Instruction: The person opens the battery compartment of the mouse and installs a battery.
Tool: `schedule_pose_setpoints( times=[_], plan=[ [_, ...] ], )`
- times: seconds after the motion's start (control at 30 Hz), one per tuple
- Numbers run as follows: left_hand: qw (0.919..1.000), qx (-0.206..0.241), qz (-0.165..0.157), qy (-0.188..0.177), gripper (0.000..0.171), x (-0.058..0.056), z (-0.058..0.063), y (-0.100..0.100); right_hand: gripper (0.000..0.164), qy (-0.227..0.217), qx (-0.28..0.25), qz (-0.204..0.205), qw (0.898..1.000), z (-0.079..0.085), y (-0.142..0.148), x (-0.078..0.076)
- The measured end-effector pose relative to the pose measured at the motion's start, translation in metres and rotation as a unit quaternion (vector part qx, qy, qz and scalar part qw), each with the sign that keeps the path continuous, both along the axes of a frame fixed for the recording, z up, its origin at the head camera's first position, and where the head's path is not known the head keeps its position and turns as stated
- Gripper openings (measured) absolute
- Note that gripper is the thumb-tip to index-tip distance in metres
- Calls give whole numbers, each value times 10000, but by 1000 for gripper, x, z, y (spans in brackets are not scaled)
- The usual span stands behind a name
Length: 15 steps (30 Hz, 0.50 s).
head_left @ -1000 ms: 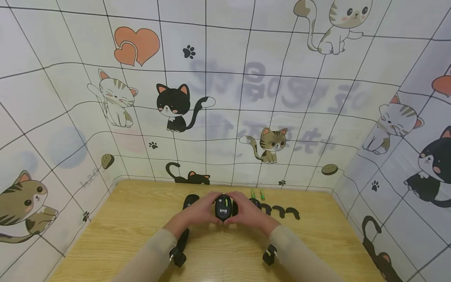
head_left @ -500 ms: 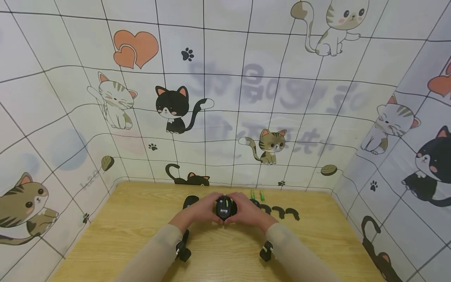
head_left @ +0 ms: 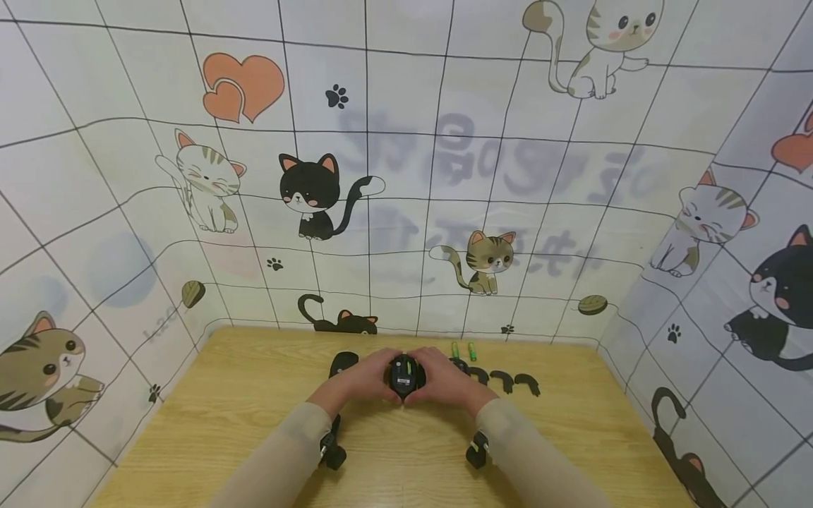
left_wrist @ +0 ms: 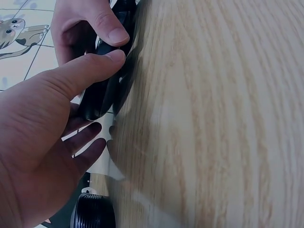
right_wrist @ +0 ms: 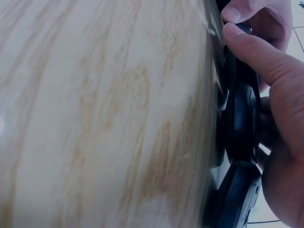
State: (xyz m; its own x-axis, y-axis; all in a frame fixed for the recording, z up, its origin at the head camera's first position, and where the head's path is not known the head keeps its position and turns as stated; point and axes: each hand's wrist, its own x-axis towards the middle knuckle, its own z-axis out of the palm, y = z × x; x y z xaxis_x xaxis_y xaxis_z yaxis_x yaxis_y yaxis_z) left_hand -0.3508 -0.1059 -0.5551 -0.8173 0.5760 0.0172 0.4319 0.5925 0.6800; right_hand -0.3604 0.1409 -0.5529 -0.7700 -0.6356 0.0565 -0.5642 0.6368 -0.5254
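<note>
A black computer mouse [head_left: 403, 384] is held between both hands, its labelled underside facing up. A green battery [head_left: 409, 367] shows in a slot there. My left hand [head_left: 368, 379] grips the left side, with the thumb along the near edge in the left wrist view. From the other side my right hand [head_left: 442, 379] grips the mouse, and the two thumb tips nearly meet at its near end. Parts of the mouse are hidden behind the fingers. In the right wrist view, further black rounded things [right_wrist: 241, 126] line up beside the right hand.
Two green batteries [head_left: 472, 351] lie at the back right of the wooden table [head_left: 406, 458]. Several curved black pieces [head_left: 502, 382] lie in a row right of the right hand. Another rounded black thing [head_left: 344, 361] sits left of the left hand. A cat-print cloth [head_left: 406, 212] hangs behind.
Both forearms have drawn slightly inward. Between the hands, the mouse has shifted a little, and the dark gap at its right side looks narrower. Both hands keep their grip.
</note>
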Motion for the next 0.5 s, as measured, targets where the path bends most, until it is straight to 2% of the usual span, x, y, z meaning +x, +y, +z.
schedule_pose_setpoints(
  times=[0.3, 0.5],
  plan=[
    [9998, -97, -73, 164, 91, 0, 0, 1, 94, -26, 126, 21, 9999, 4, -2, 1],
    [9997, -193, 8, 178, 94, 1, 0, 0, 97, 18, 173, 0, 9998, 5, -2, 1]
  ],
)
